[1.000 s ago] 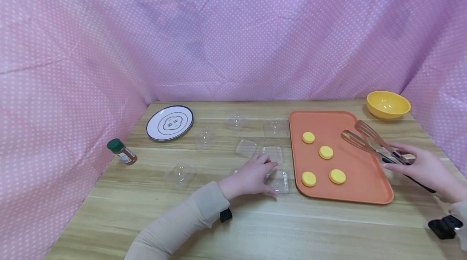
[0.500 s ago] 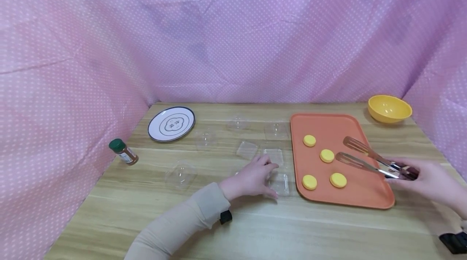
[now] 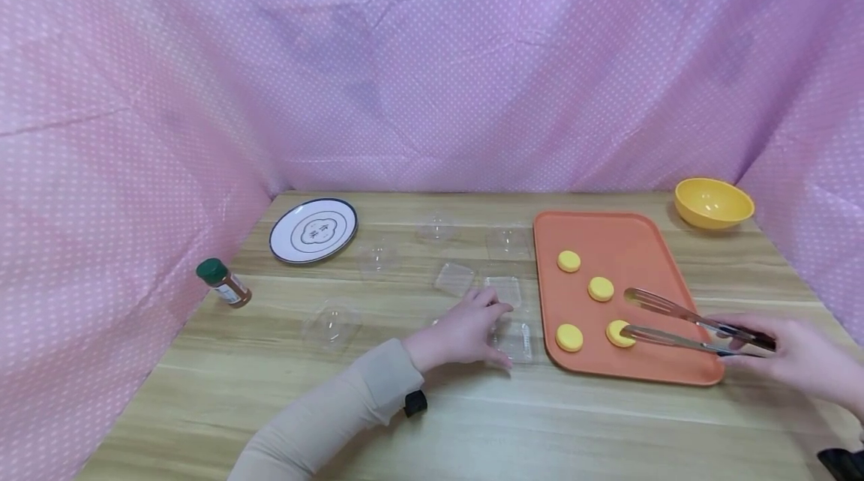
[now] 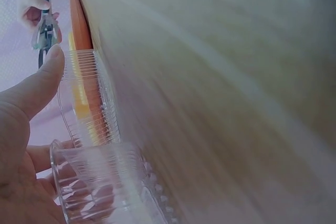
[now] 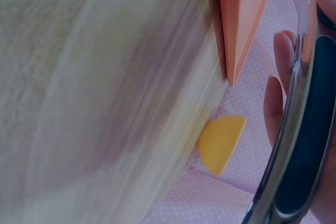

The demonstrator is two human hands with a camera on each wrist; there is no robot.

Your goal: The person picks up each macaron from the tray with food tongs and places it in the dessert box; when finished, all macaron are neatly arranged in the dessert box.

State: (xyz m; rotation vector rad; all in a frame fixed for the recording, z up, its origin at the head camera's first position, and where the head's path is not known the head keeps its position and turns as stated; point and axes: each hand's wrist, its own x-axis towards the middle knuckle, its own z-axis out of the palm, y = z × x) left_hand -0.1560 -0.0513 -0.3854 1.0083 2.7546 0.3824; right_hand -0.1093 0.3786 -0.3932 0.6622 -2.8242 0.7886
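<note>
My left hand [image 3: 466, 327] holds a clear plastic box [image 3: 518, 344] on the table; in the left wrist view its thumb touches one edge of the ribbed box [image 4: 113, 182] and fingers show behind the wall. A pair of metal serving tongs [image 3: 668, 337] is gripped by my right hand [image 3: 796, 357], its two slotted arms spread apart. Above the orange tray [image 3: 621, 237], one arm's tip overlaps the front-right yellow macaron-like round [image 3: 616, 332]; contact cannot be told. Another yellow round [image 3: 600, 289] lies just left of the other tip.
More yellow rounds [image 3: 569, 262] lie on the tray's left side. Clear domed lids [image 3: 333, 323] and other clear plastic pieces [image 3: 455, 278] spread across the middle. A patterned plate [image 3: 286, 237], a green-capped spice bottle [image 3: 226, 284] and a yellow bowl [image 3: 712, 205] stand farther out.
The right hand has brought the tongs nearer and turned them, so their tips moved from the tray's far right toward the front-right yellow round. My left hand stays at the clear box.
</note>
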